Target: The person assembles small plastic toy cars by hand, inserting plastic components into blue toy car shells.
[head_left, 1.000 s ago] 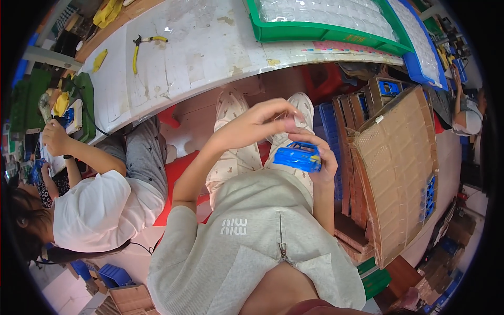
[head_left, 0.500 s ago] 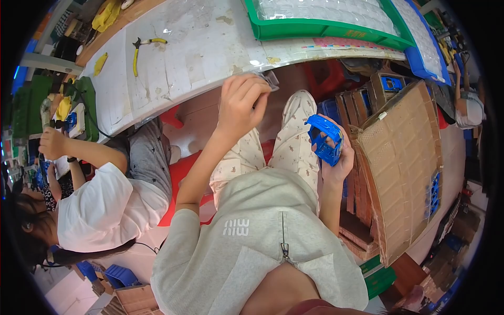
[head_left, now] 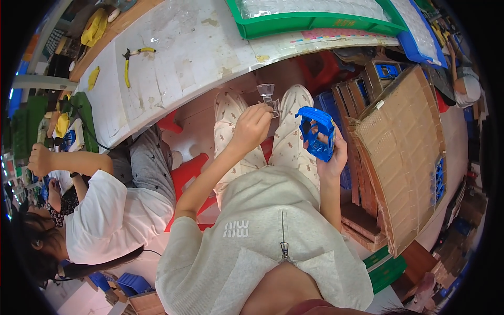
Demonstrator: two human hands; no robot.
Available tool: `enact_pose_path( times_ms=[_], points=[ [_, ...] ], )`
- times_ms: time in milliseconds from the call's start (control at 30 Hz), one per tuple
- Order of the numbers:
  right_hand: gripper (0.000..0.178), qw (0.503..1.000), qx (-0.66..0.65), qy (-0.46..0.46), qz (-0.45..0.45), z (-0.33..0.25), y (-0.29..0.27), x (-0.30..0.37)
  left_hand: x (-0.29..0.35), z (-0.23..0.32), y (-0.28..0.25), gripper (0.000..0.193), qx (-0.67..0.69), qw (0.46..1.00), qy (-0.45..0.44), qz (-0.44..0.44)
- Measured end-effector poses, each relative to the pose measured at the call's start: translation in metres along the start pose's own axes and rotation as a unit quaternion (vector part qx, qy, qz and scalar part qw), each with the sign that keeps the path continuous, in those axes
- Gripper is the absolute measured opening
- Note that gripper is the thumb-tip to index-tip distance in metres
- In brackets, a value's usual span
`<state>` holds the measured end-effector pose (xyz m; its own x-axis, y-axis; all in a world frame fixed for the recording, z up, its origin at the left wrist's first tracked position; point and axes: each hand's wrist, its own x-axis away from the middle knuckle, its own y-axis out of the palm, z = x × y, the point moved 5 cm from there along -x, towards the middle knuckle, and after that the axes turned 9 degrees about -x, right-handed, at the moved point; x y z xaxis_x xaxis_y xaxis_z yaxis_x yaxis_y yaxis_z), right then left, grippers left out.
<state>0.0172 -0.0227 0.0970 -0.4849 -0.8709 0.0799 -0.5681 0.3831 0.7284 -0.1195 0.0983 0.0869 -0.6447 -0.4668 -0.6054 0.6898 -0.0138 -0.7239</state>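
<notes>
Over my lap, my left hand (head_left: 254, 126) pinches a small clear plastic part (head_left: 267, 94), which sticks up past the fingertips. It has a flared upper end and a branched lower end. To its right, my right hand (head_left: 333, 156) is closed round a blue plastic shell (head_left: 318, 134), a hollow frame with openings through which some fingers show. The two pieces are apart, with a gap between them above my knees.
A white worktable (head_left: 173, 63) holds yellow-handled pliers (head_left: 127, 67) and a green tray (head_left: 315, 23) of clear parts. Stacked cardboard trays (head_left: 399, 152) stand at my right. A co-worker in a white shirt (head_left: 118, 215) sits at my left, near a red stool (head_left: 191, 170).
My left hand has come down from the table edge toward my lap, bringing the clear part into plain view. The blue shell has turned slightly and moved a little left in my right hand.
</notes>
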Motion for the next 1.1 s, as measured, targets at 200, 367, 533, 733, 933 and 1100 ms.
enact_pose_path(
  times_ms=[200, 367, 533, 733, 933, 1100],
  points=[
    [0.048, 1.0, -0.006, 0.027, -0.012, -0.001, 0.016, 0.0, -0.011, 0.013, -0.021, 0.016, 0.015, 0.999, 0.012, 0.025],
    [0.054, 0.994, -0.09, 0.06, 0.017, 0.006, 0.025, 0.0, -0.012, 0.049, -0.058, 0.025, 0.06, 0.984, 0.108, 0.126],
    [0.05, 0.998, -0.036, 0.02, 0.051, 0.009, 0.023, 0.001, -0.01, 0.083, -0.068, 0.017, 0.1, 0.968, 0.207, 0.101],
    [0.049, 1.0, 0.0, 0.012, 0.001, 0.006, 0.029, 0.005, -0.012, 0.091, -0.063, 0.02, 0.122, 0.973, 0.195, 0.031],
    [0.047, 0.999, 0.038, -0.013, -0.002, 0.005, 0.028, 0.011, -0.018, 0.088, -0.059, 0.019, 0.13, 0.982, 0.129, 0.053],
    [0.046, 0.999, 0.021, -0.008, -0.031, 0.007, 0.028, 0.011, -0.019, 0.094, -0.059, 0.017, 0.105, 0.984, 0.133, 0.055]
  ],
)
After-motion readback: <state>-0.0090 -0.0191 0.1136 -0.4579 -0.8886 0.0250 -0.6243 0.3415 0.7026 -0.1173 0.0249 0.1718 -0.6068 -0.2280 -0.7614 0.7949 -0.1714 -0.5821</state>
